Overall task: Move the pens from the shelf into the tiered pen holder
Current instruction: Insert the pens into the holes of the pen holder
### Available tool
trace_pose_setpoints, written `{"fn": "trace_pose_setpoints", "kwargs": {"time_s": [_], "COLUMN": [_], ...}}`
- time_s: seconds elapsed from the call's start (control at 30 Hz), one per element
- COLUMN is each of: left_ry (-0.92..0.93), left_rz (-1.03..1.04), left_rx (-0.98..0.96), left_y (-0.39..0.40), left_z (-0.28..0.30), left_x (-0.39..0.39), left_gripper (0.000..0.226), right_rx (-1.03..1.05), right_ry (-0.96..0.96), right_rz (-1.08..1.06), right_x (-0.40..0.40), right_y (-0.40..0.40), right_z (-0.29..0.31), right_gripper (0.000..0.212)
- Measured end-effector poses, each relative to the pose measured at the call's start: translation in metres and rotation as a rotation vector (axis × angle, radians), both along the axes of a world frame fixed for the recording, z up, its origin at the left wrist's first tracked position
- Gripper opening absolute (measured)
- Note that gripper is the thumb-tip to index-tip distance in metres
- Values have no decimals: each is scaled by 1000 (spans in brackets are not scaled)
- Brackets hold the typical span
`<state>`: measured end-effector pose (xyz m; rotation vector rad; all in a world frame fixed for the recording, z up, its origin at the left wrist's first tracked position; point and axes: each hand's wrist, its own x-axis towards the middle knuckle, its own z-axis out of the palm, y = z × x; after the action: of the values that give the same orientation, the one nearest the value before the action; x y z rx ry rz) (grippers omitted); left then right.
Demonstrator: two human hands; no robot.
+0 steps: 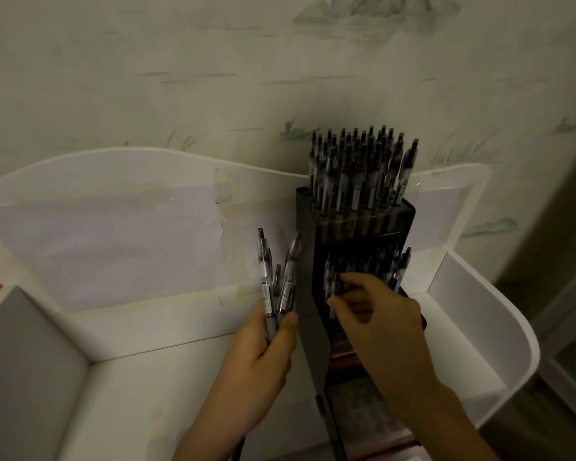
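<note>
My left hand grips a small bunch of pens by their lower barrels just left of the dark tiered pen holder, long axes near upright and fanned a little, clicker ends pointing up toward the wall. My right hand reaches over the holder's lower tier, its fingertips curled among the pens there; whether they pinch one I cannot tell. The upper tier is packed with upright pens, clickers up, and the holder stands on the white shelf.
</note>
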<state>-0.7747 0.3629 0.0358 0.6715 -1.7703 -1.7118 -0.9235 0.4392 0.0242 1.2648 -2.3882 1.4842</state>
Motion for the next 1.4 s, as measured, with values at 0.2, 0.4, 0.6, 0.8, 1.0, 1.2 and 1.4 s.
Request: {"fn": "trace_pose_setpoints", "kwargs": {"time_s": [0.2,0.4,0.6,0.8,1.0,1.2,1.4], "left_ry": [-21,-104,-207,-255,-272,-256,-173], "left_rz": [-62,-123,-49,5,28,54,85], "left_rx": [41,-34,-271,-313,-345,-395,-365], "left_y": [5,9,14,18,12,4,0], "left_z": [2,1,1,1,-1,0,1], "left_x": [1,1,-3,-4,-5,-10,-13], "left_gripper": [37,28,16,11,22,13,9], "right_rx": [-85,-253,-209,-157,-245,-337,-351], "right_ry": [-43,-180,-149,-219,-370,-295,-190], "right_rz": [-4,95,164,143,115,30,-65], "right_x": [3,18,35,33,15,-10,-21], "right_y": [16,21,16,12,21,30,35], "right_z": [18,54,60,53,60,76,65], "right_gripper": [33,28,34,16,8,10,12]}}
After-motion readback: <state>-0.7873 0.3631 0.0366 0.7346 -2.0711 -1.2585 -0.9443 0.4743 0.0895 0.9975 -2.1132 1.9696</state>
